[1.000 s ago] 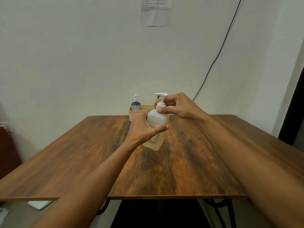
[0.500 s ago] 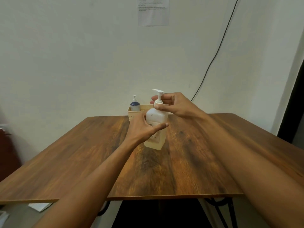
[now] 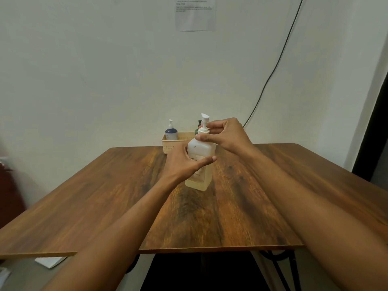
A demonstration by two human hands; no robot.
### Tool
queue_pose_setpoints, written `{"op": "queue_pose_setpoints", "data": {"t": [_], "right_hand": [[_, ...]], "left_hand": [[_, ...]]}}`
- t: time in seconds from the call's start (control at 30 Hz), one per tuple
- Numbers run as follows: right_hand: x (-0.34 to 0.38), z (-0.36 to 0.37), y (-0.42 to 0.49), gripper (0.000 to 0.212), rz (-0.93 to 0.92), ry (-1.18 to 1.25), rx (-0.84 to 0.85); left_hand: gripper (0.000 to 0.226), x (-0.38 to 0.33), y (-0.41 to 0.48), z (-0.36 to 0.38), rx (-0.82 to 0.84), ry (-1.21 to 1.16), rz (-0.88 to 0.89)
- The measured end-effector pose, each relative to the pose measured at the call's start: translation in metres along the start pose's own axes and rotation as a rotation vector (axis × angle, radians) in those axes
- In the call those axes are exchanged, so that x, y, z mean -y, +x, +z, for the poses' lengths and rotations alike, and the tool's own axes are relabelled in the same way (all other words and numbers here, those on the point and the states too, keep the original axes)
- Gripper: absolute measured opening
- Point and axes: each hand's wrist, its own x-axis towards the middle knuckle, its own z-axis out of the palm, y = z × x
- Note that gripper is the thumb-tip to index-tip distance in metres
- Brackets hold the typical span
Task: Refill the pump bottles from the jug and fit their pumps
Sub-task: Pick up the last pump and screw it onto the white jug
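Note:
A translucent square pump bottle [image 3: 200, 152] with pale liquid in its lower part stands on the wooden table [image 3: 117, 196] near the middle. My left hand [image 3: 184, 163] wraps around its body from the left. My right hand [image 3: 225, 134] pinches the collar of the white pump [image 3: 204, 124] on the bottle's neck, whose nozzle points toward me. A blue-and-white pump bottle [image 3: 171, 131] and a dark green pump bottle [image 3: 199, 124], mostly hidden, stand in a cream basket [image 3: 171, 144] at the table's back edge. No jug is in view.
A white wall rises right behind the table, with a paper notice [image 3: 195, 13] and a black cable [image 3: 273, 70] running down it. A dark doorway is at the right. White paper [image 3: 49, 261] lies on the floor below the table's left front edge.
The pump head has turned from pointing right to pointing toward me as my right hand twists its collar. The left hand kept its hold on the bottle, which stayed in place.

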Motion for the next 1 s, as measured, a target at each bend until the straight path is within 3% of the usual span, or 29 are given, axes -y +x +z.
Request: {"op": "queue_pose_setpoints", "data": {"t": [0.3, 0.47, 0.63, 1.0], "right_hand": [[-0.011, 0.007, -0.004, 0.061, -0.043, 0.125, 0.037], [-0.023, -0.002, -0.01, 0.077, 0.116, 0.387, 0.075], [-0.034, 0.003, -0.015, 0.074, 0.141, 0.308, 0.187], [-0.038, 0.001, -0.014, 0.063, 0.139, 0.282, 0.16]], "left_hand": [[0.059, -0.001, 0.008, -0.001, -0.01, -0.071, -0.001], [0.056, 0.0, 0.017, -0.006, -0.025, -0.112, -0.015], [0.051, 0.002, 0.023, 0.0, -0.016, -0.102, 0.002], [0.043, 0.002, 0.023, 0.007, 0.001, -0.134, 0.006]]}}
